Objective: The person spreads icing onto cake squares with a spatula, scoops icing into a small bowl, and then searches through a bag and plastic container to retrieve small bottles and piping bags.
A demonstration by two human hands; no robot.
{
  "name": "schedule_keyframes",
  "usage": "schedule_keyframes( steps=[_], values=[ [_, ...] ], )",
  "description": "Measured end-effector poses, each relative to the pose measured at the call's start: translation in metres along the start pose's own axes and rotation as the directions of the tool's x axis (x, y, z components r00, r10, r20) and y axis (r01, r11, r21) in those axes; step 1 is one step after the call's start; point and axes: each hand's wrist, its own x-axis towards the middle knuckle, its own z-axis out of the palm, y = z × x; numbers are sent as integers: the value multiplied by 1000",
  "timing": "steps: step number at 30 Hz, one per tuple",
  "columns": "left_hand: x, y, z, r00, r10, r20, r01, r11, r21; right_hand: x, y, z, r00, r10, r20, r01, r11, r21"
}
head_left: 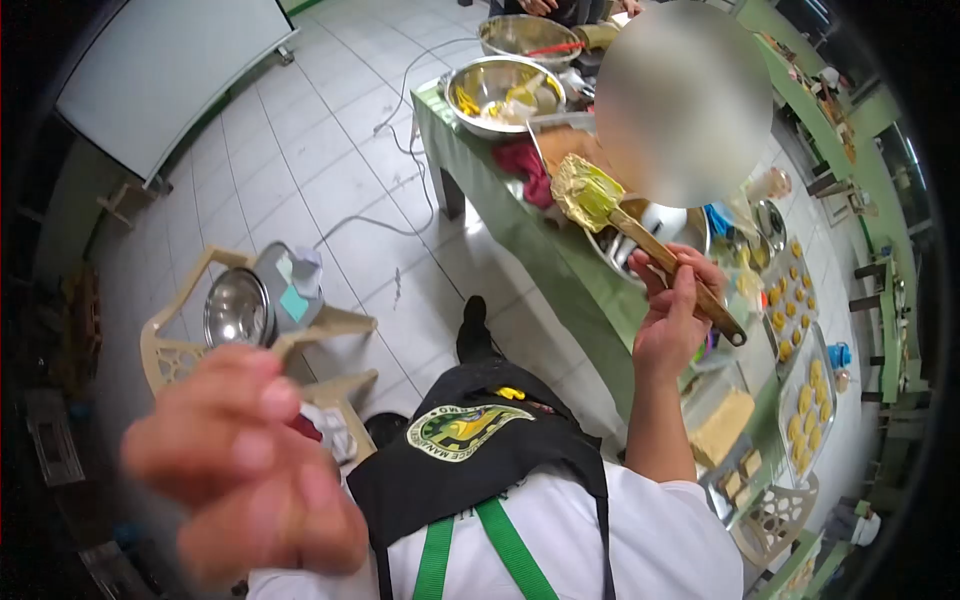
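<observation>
My right hand (677, 300) is closed around the wooden handle of a spatula (650, 245), raised over the table's edge. Thick pale-yellow cream or dough (588, 192) coats the spatula's head, which points up and to the left. Very near the camera, at the lower left, my left hand (240, 470) is blurred, with its fingers curled together and nothing visible in them. Behind the spatula, a metal bowl (700, 232) sits partly hidden on the table.
The green-covered table (560, 270) holds a large steel bowl (480, 80) and trays of cookies (808, 410). A blurred shape covers the person across it. At left stands a plastic chair (160, 345) with a steel bowl (238, 308). A cord (375, 222) crosses the tiled floor.
</observation>
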Motion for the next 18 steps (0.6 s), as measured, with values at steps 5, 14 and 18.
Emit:
schedule_keyframes(
  steps=[5, 14, 18],
  values=[
    [10, -138, 30, 869, -380, 318, 381, 923, 61, 86, 80, 79, 935, -166, 315, 276, 897, -346],
    [62, -339, 146, 317, -407, 857, 948, 127, -290, 167, 194, 247, 742, -110, 661, 570, 622, -536],
    [109, -413, 187, 306, -378, 874, 952, 139, -273, 213, 245, 276, 793, -75, 605, 540, 547, -640]
  ],
)
